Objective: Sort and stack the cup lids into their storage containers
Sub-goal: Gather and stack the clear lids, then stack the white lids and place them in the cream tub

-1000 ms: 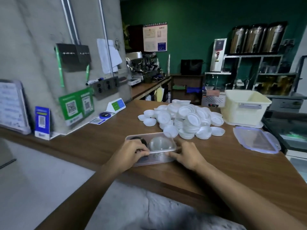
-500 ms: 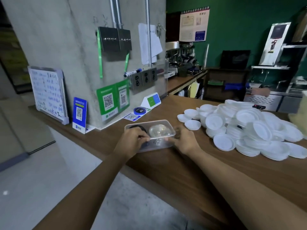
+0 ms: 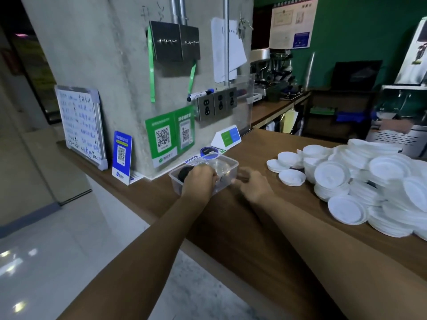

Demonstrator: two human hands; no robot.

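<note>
We're at the wooden counter [image 3: 231,227], and the writing comes first. There are green QR placards [image 3: 169,135] on the concrete pillar [image 3: 104,54], a blue QR stand [image 3: 122,155] at its foot, and a whiteboard [image 3: 79,125] full of handwriting further left. None of it is sharp enough for us to read. A small green-and-blue tent card [image 3: 227,137] carries print too small to make out as well.

The clear container [image 3: 231,172] sits by the counter's near edge, just in front of the pillar. The left hand [image 3: 198,182] lies over its near wall, fingers curled on the rim, gripping it and hiding much of what's inside. We glimpse a dark round lid [image 3: 184,173] at the left end and a clear domed lid [image 3: 219,166] beside it.

The right hand [image 3: 254,184] is just beside the container's right corner, smeared by motion. We cannot tell whether it touches or how its fingers are set.

The heap of white lids [image 3: 369,181] lies well apart toward the counter's right end, cut off by the frame.
</note>
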